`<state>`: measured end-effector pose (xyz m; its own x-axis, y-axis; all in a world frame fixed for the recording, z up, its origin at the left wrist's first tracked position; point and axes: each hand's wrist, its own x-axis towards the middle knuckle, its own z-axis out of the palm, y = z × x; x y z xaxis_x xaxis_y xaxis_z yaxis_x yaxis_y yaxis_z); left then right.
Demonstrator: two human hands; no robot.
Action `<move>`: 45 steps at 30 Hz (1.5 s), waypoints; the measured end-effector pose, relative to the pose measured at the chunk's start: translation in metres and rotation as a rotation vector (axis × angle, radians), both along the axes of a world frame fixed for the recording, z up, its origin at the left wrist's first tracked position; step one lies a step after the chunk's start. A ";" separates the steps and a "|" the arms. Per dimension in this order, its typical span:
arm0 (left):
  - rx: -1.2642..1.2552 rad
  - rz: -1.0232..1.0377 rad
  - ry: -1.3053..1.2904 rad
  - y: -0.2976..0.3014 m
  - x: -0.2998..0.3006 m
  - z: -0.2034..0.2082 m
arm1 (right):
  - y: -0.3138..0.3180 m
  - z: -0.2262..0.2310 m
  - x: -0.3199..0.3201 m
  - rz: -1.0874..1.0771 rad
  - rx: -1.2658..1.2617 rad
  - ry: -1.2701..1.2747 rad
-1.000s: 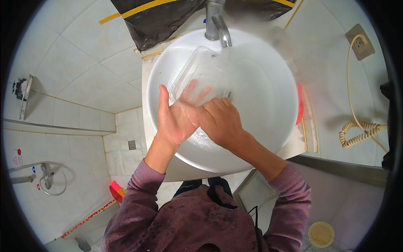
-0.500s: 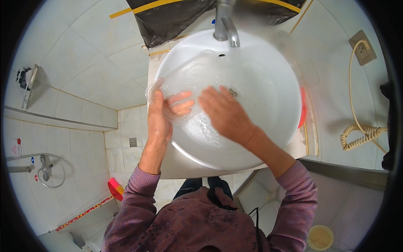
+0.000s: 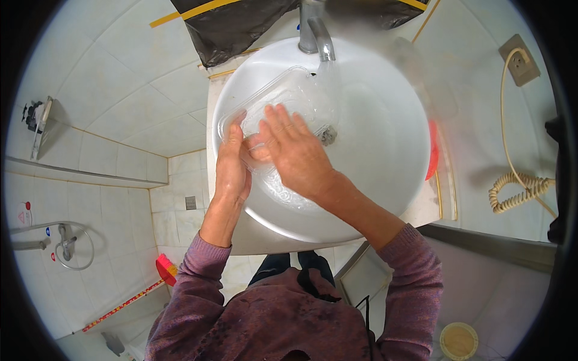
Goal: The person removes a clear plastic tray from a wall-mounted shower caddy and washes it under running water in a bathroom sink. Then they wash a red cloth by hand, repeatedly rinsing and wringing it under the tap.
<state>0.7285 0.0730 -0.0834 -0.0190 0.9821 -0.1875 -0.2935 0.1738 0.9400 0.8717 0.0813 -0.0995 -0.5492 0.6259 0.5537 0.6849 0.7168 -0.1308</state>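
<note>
My left hand (image 3: pixel 230 165) grips a clear rectangular plastic container (image 3: pixel 272 96) by its near left end, thumb at the rim and fingers seen through or behind the plastic. The container is tilted over the left half of a round white washbasin (image 3: pixel 379 180). Flat and with fingers stretched out, my right hand (image 3: pixel 298 153) is over the container's inner side; whether it touches the plastic is hard to tell. Water runs off below both hands into the basin. A metal faucet (image 3: pixel 317 33) stands at the far rim, its spout above the container's far right end.
Black plastic sheeting (image 3: pixel 232 33) with yellow tape covers the wall behind the basin. A red object (image 3: pixel 432 150) sits against the basin's right side. A coiled cream cord (image 3: pixel 518 189) hangs from a wall socket (image 3: pixel 519 60) at right. A red broom (image 3: pixel 165 269) is at lower left.
My right hand has moved left and up, over the container. The container has shifted slightly right, under the spout. My left hand keeps its hold.
</note>
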 end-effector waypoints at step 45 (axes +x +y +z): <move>0.031 -0.348 0.451 0.018 0.007 0.013 | 0.063 0.019 0.032 -0.023 -0.019 -0.070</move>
<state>0.7357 0.0907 -0.0703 0.2352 0.9496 -0.2071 0.2073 0.1592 0.9652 0.9040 0.1444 -0.0800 -0.5714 0.6487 0.5027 0.7092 0.6985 -0.0951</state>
